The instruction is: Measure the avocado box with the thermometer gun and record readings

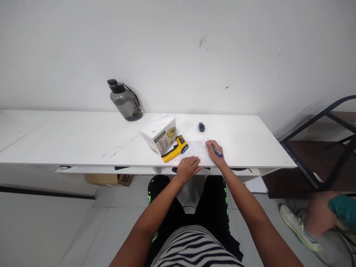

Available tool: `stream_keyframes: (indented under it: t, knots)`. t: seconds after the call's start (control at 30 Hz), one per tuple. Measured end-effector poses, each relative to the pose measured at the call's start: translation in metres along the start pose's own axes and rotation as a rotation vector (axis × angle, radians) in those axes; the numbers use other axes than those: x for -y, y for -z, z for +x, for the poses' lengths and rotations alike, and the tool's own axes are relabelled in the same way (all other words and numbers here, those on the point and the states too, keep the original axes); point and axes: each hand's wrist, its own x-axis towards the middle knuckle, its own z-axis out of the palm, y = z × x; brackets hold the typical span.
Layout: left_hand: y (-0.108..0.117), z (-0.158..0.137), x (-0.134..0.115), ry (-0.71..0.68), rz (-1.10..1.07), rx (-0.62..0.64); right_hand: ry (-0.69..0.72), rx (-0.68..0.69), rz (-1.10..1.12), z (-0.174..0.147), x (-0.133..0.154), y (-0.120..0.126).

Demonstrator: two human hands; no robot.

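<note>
The right fingers [210, 144] were clamped on a pen [217, 151]; the left fingers [191, 160] lay flat, outstretched, on paper [196, 147] beneath them.

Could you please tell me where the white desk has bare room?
The white desk is bare left of the bottle, and from the watch and right hand to the desk's right end. The box, yellow thermometer, sheet and left hand crowd together.

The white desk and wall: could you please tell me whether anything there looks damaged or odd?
Dark scuffs mark the wall above the desk; dark streaks mark its surface, left of the printed box. Both stand out against plain white.
</note>
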Motion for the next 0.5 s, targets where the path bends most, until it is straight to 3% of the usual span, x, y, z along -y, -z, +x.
stream_keyframes:
  t: [0.17,0.23,0.3,0.4,0.43,0.5]
  knots:
    - [0.013,0.001,-0.016,-0.061,0.022,-0.036,0.025,-0.121,-0.291,0.004,-0.007,-0.009]
    - [0.026,-0.002,-0.023,-0.04,0.005,-0.164,0.012,-0.129,-0.347,0.005,-0.01,-0.014]
    - [0.045,-0.006,-0.022,0.107,0.01,-0.438,0.004,-0.135,-0.383,0.004,-0.012,-0.02]
    - [0.079,-0.008,0.0,0.449,0.035,-0.86,-0.028,-0.14,-0.462,0.003,-0.009,-0.024]
    - [0.09,-0.007,0.013,0.537,0.02,-0.904,-0.047,-0.132,-0.493,0.003,-0.007,-0.025]
    - [0.108,-0.003,0.039,0.641,-0.075,-0.843,-0.072,-0.117,-0.532,0.001,0.0,-0.022]
